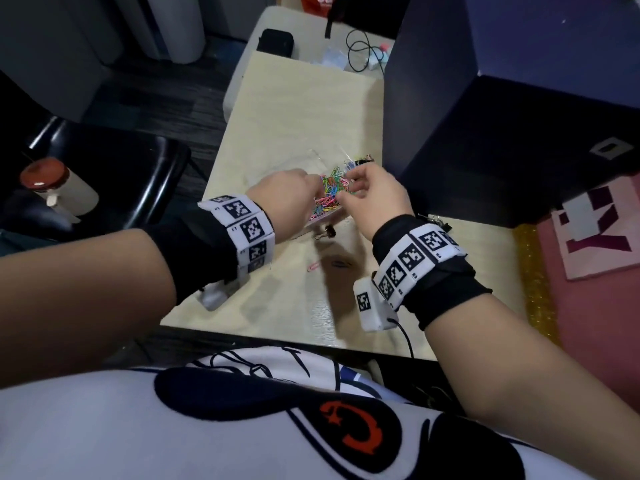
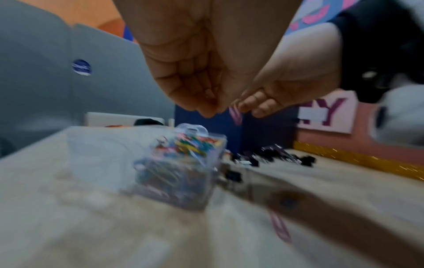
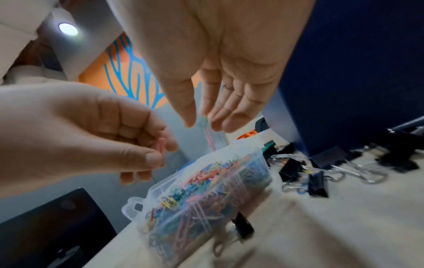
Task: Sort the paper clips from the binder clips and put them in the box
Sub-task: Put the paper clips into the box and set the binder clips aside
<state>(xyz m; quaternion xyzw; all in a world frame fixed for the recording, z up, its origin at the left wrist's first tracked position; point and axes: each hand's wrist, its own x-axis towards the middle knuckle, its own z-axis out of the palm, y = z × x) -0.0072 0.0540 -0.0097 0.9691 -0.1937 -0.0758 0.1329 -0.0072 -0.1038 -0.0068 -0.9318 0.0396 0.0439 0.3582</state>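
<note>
Hands [image 1: 284, 195] above clip-filled box [image 3: 206, 195]

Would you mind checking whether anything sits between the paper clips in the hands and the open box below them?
Nothing visible does. The left hand pinches a pink clip and the right hand a hanging clip, both above the box, whose top is open and already full of clips.

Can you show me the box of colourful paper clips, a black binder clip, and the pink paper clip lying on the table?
clear plastic box [image 3: 252, 159]: right wrist view, upper rim.
black binder clip [image 3: 317, 183]: right wrist view, black body.
pink paper clip [image 1: 314, 266]: head view, its middle.
</note>
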